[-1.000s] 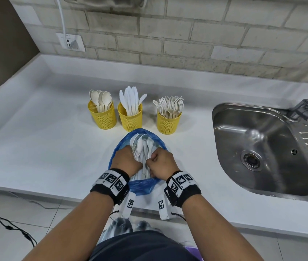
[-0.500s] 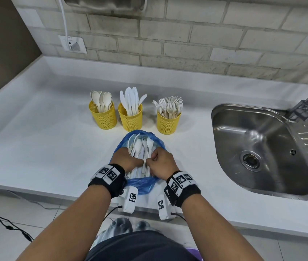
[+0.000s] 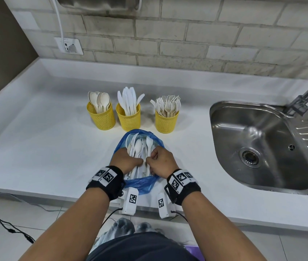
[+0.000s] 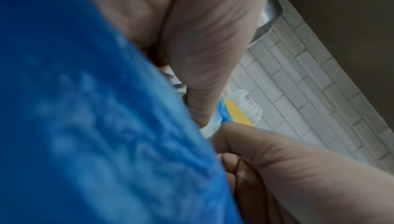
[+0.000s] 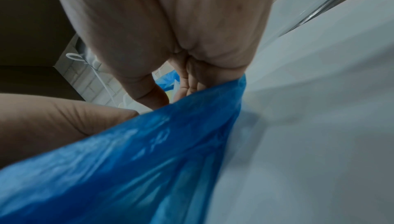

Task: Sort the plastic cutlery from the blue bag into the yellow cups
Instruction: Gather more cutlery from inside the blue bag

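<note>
Item: sorting station, white counter (image 3: 36, 147), lower centre of the head view

Risks, as I judge them:
- Mixed handful. The loose cutlery (image 3: 140, 147) in the blue bag (image 3: 143, 185) lies tangled, spoons over forks, so a pull on one piece may drag its neighbours out and scatter them
- Thin film. The bag is soft plastic and could slide toward the counter edge at the bottom of the frame if I tug without pinning it
- Crowded cups. The fork cup (image 3: 167, 121), right of the row, is packed, and a careless drop could bounce off the tines
- Wrong cup. Spoon cup (image 3: 102, 118) at left and knife cup (image 3: 128, 119) in the middle stand just beside each other

Position of the goods against my fingers:
- My left hand (image 3: 126, 161) sits at the left rim of the bag mouth, fingers curled down into the pile; whether they pinch a piece or the film I cannot tell
- My right hand (image 3: 160, 162) is fisted at the right rim, thumb and forefinger closed over handles, touching them
- Spoon bowls and fork heads fan out above both hands, toward the cups
- Both wrist views show blue film pressed close under the palms
</note>
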`<state>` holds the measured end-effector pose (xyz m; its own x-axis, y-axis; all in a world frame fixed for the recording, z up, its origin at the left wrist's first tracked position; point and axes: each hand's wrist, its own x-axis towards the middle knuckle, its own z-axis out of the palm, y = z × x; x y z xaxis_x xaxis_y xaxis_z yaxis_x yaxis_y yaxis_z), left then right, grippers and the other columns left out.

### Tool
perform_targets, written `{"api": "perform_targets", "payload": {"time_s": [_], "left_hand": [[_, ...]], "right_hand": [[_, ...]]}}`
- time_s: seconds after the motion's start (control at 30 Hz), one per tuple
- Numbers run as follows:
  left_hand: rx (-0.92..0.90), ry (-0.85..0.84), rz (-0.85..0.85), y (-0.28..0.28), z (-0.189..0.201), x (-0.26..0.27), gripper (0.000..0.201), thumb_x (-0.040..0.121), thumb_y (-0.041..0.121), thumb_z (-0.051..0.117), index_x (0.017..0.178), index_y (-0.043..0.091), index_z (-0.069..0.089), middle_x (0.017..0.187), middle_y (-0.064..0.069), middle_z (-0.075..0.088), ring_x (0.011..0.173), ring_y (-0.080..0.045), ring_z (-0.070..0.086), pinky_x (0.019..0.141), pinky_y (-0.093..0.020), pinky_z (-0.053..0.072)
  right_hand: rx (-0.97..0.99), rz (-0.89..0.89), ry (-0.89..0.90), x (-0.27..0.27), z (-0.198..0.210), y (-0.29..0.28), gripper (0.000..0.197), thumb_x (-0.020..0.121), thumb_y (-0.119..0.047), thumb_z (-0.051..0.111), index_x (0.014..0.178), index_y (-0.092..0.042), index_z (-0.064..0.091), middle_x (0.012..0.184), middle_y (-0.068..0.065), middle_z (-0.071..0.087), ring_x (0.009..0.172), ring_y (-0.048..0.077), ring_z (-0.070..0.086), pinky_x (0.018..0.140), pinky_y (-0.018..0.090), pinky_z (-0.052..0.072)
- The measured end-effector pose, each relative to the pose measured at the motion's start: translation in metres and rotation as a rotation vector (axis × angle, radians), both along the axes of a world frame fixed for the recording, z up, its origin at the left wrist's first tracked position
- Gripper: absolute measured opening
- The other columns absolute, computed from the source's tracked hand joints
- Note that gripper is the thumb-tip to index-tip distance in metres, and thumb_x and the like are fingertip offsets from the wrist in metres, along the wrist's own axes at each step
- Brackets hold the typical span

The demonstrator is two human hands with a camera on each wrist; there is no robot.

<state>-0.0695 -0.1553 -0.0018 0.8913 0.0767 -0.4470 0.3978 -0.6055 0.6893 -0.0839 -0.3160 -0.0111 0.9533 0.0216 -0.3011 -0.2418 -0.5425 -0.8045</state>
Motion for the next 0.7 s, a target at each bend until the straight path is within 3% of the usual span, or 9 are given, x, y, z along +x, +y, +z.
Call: {"api": "perform_targets", "payload": {"time_s": [0.2,0.3,0.4,0.53,0.7], "left_hand": [[-0.001,-0.032,0.001,0.001,-0.003,-0.001,0.029,0.074,0.021,0.079,0.099,0.012,0.068,0.089,-0.001,0.070,0.080,-0.016,0.064,0.057,-0.025,0.042],[-0.071,-0.052,0.008,0.004,-0.004,-0.004,0.030,0.071,0.021,0.080,0.098,0.013,0.070,0.090,-0.002,0.074,0.083,-0.019,0.069,0.062,-0.028,0.049],[-0.184,-0.074,0.046,0.005,-0.003,-0.007,0.026,0.071,0.017,0.081,0.095,0.015,0.071,0.089,-0.003,0.076,0.083,-0.020,0.072,0.072,-0.033,0.056],[-0.288,-0.093,0.084,0.004,0.001,-0.010,0.023,0.075,0.007,0.075,0.097,0.014,0.071,0.091,-0.006,0.077,0.088,-0.025,0.072,0.069,-0.028,0.053],[-0.355,-0.069,0.122,0.008,-0.005,-0.010,0.034,0.066,0.021,0.082,0.098,0.012,0.074,0.089,-0.006,0.078,0.089,-0.027,0.074,0.082,-0.042,0.060]], "right_hand": [[0.003,0.009,-0.003,0.000,0.001,-0.001,0.011,0.078,-0.030,0.060,0.079,-0.023,0.052,0.077,0.008,0.071,0.075,0.033,0.070,0.078,0.048,0.060],[0.015,0.017,0.001,-0.001,0.002,-0.003,0.010,0.079,-0.028,0.060,0.080,-0.023,0.052,0.076,0.008,0.071,0.073,0.033,0.070,0.077,0.049,0.061],[0.044,0.002,-0.002,-0.001,0.003,-0.006,0.010,0.082,-0.025,0.061,0.083,-0.019,0.053,0.073,0.009,0.072,0.063,0.027,0.069,0.072,0.047,0.061],[0.088,-0.005,-0.004,-0.004,0.004,-0.008,0.007,0.087,-0.014,0.061,0.089,-0.014,0.054,0.062,0.006,0.068,0.050,0.020,0.066,0.065,0.043,0.061],[0.121,0.048,0.018,-0.005,0.005,-0.011,0.009,0.088,-0.007,0.061,0.091,-0.014,0.056,0.062,0.006,0.069,0.053,0.023,0.067,0.065,0.043,0.060]]}}
